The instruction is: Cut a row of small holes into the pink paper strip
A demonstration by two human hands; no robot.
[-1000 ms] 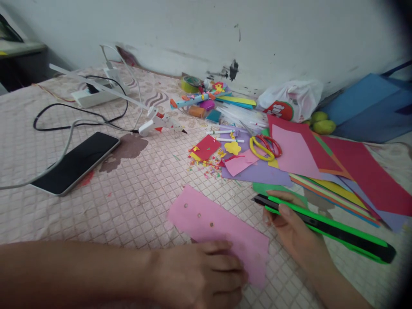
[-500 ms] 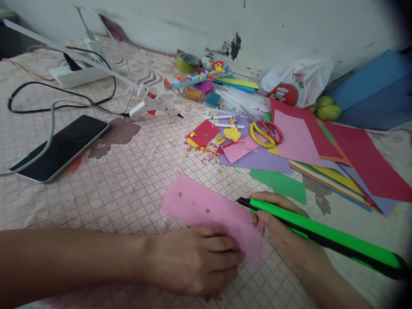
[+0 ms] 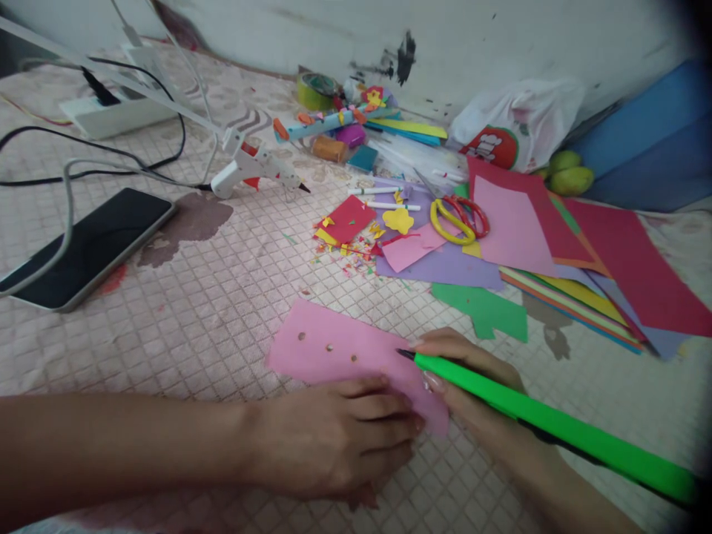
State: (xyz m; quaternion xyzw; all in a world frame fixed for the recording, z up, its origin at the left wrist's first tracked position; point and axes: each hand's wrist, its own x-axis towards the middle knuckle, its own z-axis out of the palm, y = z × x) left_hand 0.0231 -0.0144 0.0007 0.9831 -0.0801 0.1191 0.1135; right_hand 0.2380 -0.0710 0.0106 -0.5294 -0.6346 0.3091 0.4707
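A pink paper strip (image 3: 334,334) with several small holes lies on the patterned cloth. My left hand (image 3: 339,434) rests flat over its lower edge, fingers spread a little and pointing right. My right hand (image 3: 472,378) is closed around a long green and black tool (image 3: 534,411), whose dark pointed tip is over the strip's upper right part. Whether the tip touches the paper cannot be made out. The right fingertips are beside the strip's right end.
At the left are a phone (image 3: 89,248), cables, a power strip (image 3: 116,115) and a white glue gun (image 3: 256,167). Behind lie paper scraps, scissors (image 3: 459,222), tape (image 3: 317,90) and a plastic bag (image 3: 517,122). Coloured sheets (image 3: 639,259) spread at the right.
The green tool has turned in my right hand, and its tip has shifted left over the pink strip. The view has moved slightly. My left hand remains on the paper.
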